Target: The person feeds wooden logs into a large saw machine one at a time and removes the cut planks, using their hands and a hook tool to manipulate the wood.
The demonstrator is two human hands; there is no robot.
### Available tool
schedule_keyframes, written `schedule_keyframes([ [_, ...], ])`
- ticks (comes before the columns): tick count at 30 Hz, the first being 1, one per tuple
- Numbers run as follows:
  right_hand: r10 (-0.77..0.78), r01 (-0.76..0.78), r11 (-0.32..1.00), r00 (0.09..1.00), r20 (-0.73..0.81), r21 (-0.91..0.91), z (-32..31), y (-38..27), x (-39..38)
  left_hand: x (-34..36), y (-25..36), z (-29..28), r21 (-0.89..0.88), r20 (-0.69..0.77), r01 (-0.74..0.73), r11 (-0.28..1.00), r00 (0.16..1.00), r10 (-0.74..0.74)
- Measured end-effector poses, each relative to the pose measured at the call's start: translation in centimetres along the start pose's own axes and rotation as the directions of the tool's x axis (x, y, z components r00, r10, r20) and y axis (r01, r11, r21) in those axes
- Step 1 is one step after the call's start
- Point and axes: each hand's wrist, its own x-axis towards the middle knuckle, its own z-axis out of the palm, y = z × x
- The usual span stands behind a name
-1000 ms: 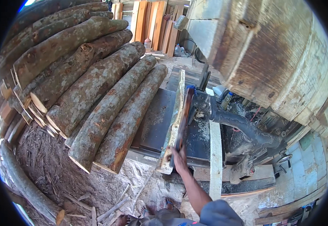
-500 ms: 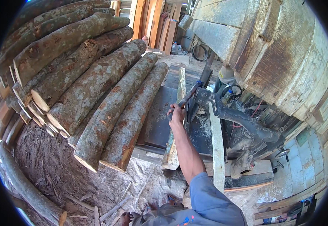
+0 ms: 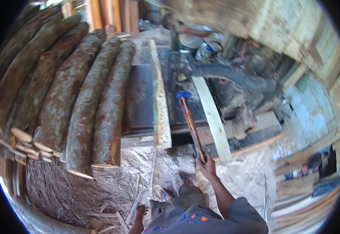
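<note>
My right hand (image 3: 208,167) grips a long reddish-brown wooden stick (image 3: 191,124), which angles forward to a wad of blue cloth (image 3: 184,95) on its far end. Left of the stick, a bark-edged wooden slab (image 3: 159,113) lies on the dark metal machine bed (image 3: 138,101); a pale plank (image 3: 212,117) lies to the stick's right. A black metal arm (image 3: 236,80) of the machine crosses beyond them. My left hand (image 3: 140,211) hangs low by my clothing, fingers apart, nothing visible in it.
Several bark-covered logs (image 3: 82,105) are piled along the left. A co-worker (image 3: 193,39) stands behind the machine. Boards (image 3: 111,15) lean at the back, a wooden structure (image 3: 279,23) overhangs the upper right, and offcuts (image 3: 135,204) litter the sawdust-covered floor (image 3: 248,179).
My right hand and stick have swung back toward me and rightward, away from the slab and blade area. The view has shifted, and a co-worker now shows behind the machine.
</note>
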Motion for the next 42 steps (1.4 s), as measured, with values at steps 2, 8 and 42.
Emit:
schedule_keyframes([
  [2, 0.177, -0.183, 0.980, 0.981, -0.081, -0.083, -5.0, -0.1, -4.5, 1.8, 0.8, 0.1, 0.068, 0.056, -0.011, 0.998, 0.998, 0.007],
  [8, 0.465, -0.507, 0.859, 0.831, -0.304, -0.072, -15.7, 7.0, -8.1, 7.4, 8.5, 0.8, -0.100, 0.384, 0.206, 0.974, 0.910, -0.153],
  [42, 0.545, -0.163, 0.730, 0.725, 0.421, -0.664, -16.7, 31.6, -11.8, -8.3, -3.2, 29.9, 0.201, -0.141, -0.198, 0.959, 0.963, 0.229],
])
